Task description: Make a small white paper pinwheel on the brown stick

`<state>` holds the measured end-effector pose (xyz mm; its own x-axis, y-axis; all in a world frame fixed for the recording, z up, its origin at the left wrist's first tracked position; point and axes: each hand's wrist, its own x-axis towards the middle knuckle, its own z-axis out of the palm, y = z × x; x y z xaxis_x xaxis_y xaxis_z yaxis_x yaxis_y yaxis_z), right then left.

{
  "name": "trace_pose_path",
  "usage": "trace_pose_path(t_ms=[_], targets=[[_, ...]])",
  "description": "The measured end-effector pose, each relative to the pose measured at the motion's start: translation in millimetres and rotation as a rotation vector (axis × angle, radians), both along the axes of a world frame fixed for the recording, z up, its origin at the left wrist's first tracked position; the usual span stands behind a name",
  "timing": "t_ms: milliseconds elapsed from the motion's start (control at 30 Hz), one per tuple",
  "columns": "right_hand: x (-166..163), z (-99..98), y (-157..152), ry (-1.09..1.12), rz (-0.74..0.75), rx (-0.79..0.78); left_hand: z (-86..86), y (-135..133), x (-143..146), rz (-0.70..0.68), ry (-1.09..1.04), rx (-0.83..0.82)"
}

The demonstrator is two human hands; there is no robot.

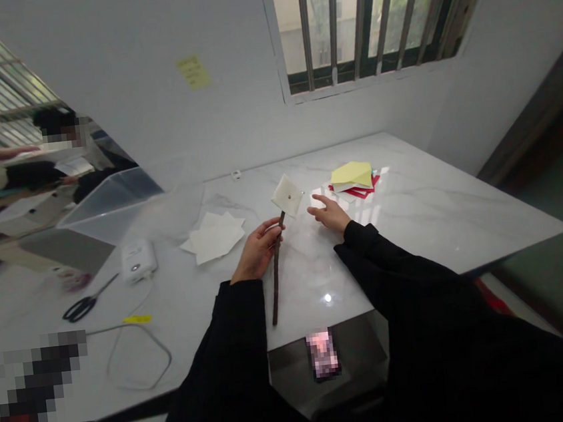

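Observation:
A white paper pinwheel point(287, 197) with a small dark dot at its centre sits at the top of a brown stick point(277, 275). My left hand point(258, 250) is closed around the stick just below the paper. To the right of the pinwheel, my right hand point(329, 214) hovers with fingers apart and nothing in it. Left of my left hand lies a loose pile of white paper pieces point(218, 236). Beyond my right hand rests a stack of yellow, white and red papers point(353, 178).
Scissors point(83, 307), a white device point(138, 259) with a cable point(169, 357) and a clear plastic box point(110, 205) occupy the left side. A barred window point(357, 22) and a yellow note point(193, 71) are on the wall. Other people sit at far left.

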<state>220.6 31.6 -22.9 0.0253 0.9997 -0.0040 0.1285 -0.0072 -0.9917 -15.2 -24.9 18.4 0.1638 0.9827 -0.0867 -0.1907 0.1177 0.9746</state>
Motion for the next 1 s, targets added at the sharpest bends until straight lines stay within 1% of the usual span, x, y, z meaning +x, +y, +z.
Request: trace_pose_path(t_ms=[133,233,300,700,833,867,933,1000], targets=[[4,-3.7,2,-0.1,-0.036,0.153,-0.4,-1,1,-0.06,0.074,-0.012],[6,-3.3,2,-0.124,-0.069,0.2,-0.9,-1,1,-0.103,0.102,-0.008],[7,-2.3,2,-0.14,-0.062,0.211,-0.7,-1,1,-0.117,0.11,-0.008],[6,0.1,0,-0.272,0.053,0.166,-0.4,0,1,-0.074,0.083,-0.006],[6,4.2,-1,-0.232,-0.003,0.113,-0.7,0,1,-0.079,0.079,-0.008],[6,5.5,-2,-0.212,0.003,0.098,-0.7,0,1,-0.078,0.078,-0.007],[7,8.0,-3,-0.207,0.091,0.069,-0.8,0,1,-0.067,0.069,-0.005],[6,9.9,-4,-0.246,0.191,0.056,-1.3,1,1,-0.041,0.051,-0.003]])
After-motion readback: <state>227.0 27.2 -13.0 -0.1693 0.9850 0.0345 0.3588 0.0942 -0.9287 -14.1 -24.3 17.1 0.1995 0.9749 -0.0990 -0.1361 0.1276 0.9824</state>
